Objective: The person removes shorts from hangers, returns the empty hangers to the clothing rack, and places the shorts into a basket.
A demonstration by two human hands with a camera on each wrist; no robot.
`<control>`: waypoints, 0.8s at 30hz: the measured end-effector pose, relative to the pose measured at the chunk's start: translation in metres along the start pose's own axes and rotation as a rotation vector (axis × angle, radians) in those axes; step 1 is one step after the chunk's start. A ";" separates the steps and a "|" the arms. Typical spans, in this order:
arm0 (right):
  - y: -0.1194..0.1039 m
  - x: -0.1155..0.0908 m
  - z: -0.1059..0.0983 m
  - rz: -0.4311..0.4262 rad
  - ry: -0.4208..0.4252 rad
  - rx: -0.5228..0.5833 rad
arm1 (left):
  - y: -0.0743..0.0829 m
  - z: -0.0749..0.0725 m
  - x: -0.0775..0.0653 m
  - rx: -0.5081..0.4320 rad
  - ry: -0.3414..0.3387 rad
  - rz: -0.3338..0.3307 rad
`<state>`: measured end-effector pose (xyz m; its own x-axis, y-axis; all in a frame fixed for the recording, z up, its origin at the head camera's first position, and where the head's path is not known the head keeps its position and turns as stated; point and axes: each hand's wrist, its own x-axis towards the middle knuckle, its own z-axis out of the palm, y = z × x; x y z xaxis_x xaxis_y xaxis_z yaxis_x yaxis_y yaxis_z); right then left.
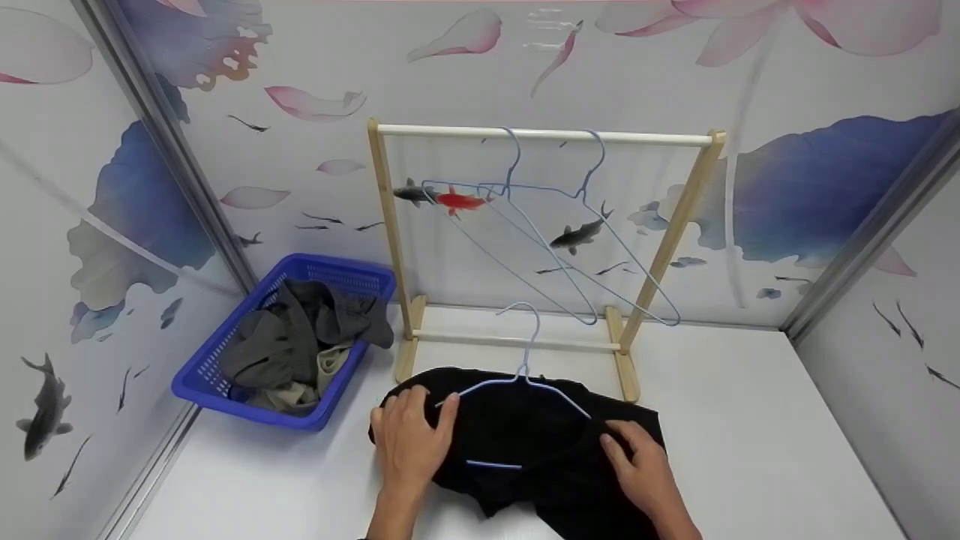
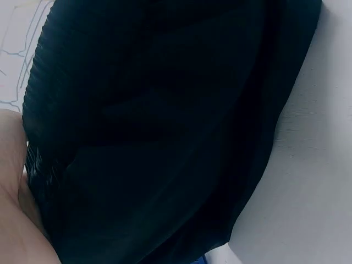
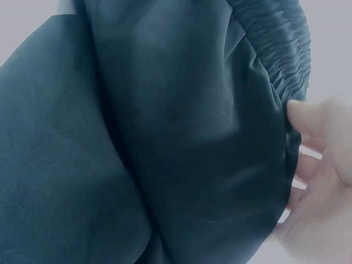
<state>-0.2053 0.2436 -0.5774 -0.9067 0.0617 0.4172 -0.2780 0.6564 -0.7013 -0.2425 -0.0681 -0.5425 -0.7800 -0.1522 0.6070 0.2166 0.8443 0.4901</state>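
One black cloth garment with a gathered edge [image 1: 525,427] is spread on the white table [image 1: 750,427], in front of the rack; its near end is cut off by the bottom of the head view, and its folds are hard to make out in the black. One pale blue wire hanger [image 1: 538,324] is partly hidden by it: the hook, neck, two sloping shoulders and a short stretch of lower bar are seen, while both ends are covered. The garment's edge is gripped by the left hand [image 1: 409,442], whose fingers are concealed by cloth in the left wrist view. The opposite edge is pinched by the right hand [image 1: 641,465], with the thumb in front and the fingers partly hidden behind. Two more pale blue wire hangers [image 1: 518,152] are hung on the upper rod of one light wooden rack with two white rods [image 1: 679,217]. Grey and beige clothes [image 1: 277,345] are heaped in one blue plastic basket [image 1: 300,421]; their number cannot be told.
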 end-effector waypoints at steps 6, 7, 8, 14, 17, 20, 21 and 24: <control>-0.003 -0.003 0.001 0.131 -0.055 0.022 | 0.001 -0.002 -0.001 -0.036 -0.004 -0.006; -0.004 -0.003 0.002 0.139 -0.060 0.019 | 0.002 -0.003 -0.002 -0.045 -0.011 -0.011; -0.004 -0.004 0.003 0.144 -0.061 0.014 | 0.003 -0.004 -0.002 -0.053 -0.020 -0.018; -0.006 -0.004 0.009 0.173 -0.005 0.001 | 0.007 -0.010 0.001 -0.071 -0.076 -0.060; -0.003 -0.007 0.014 0.204 0.062 -0.013 | 0.011 -0.012 0.001 -0.104 -0.098 -0.086; 0.000 -0.010 0.018 0.219 0.127 -0.017 | 0.014 -0.014 0.001 -0.146 -0.115 -0.114; 0.001 -0.011 0.018 0.221 0.143 -0.012 | 0.015 -0.014 0.001 -0.157 -0.116 -0.119; 0.002 -0.013 0.019 0.207 0.188 0.015 | 0.016 -0.014 0.001 -0.172 -0.118 -0.117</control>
<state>-0.1999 0.2297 -0.5958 -0.8704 0.3330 0.3627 -0.0987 0.6037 -0.7911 -0.2314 -0.0622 -0.5252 -0.8668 -0.1744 0.4672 0.2094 0.7229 0.6584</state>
